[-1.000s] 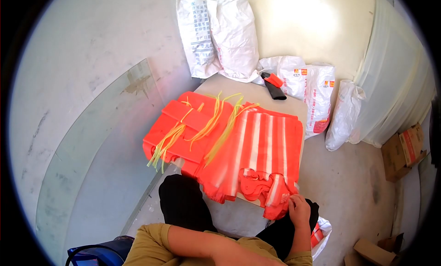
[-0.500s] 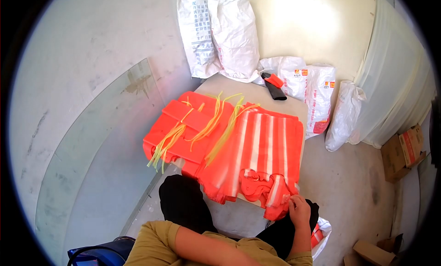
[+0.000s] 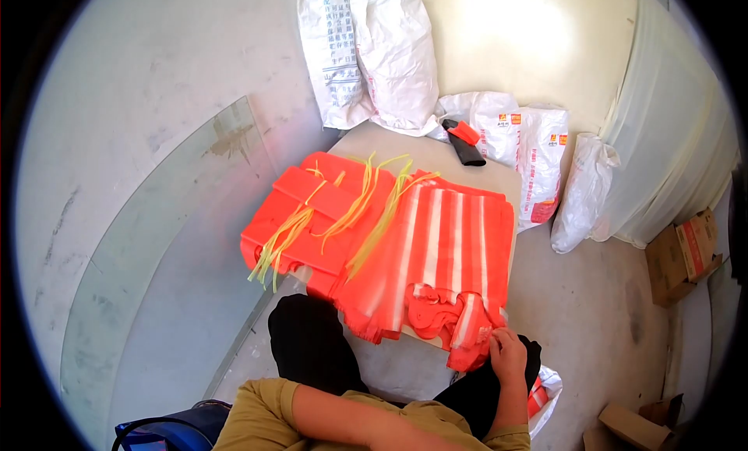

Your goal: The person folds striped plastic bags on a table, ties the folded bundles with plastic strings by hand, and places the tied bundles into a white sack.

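Note:
Folded orange cloth with white reflective-looking stripes [image 3: 460, 233] lies on the right of a low table, its near end bunched and hanging over the front edge. My right hand [image 3: 508, 353] is at that hanging corner, fingers closed on the edge of the striped cloth. My left forearm [image 3: 351, 420] crosses my lap toward the right; its hand is out of view past the bottom edge. To the left lies a stack of plain orange pieces [image 3: 312, 209], some folded. Bundles of yellow ties [image 3: 287, 234] lie across the stack and along the cloth.
White woven sacks [image 3: 397, 61] stand behind the table [image 3: 358, 143]. A black-and-red object [image 3: 466, 144] lies on its far edge. Cardboard boxes [image 3: 674, 260] are on the right. A glass panel [image 3: 171, 240] leans at left. A white bag [image 3: 549, 389] with orange cloth sits beside my right leg.
The view has shifted very slightly. My right hand stays at the cloth's corner, and the cloth and ties lie as before.

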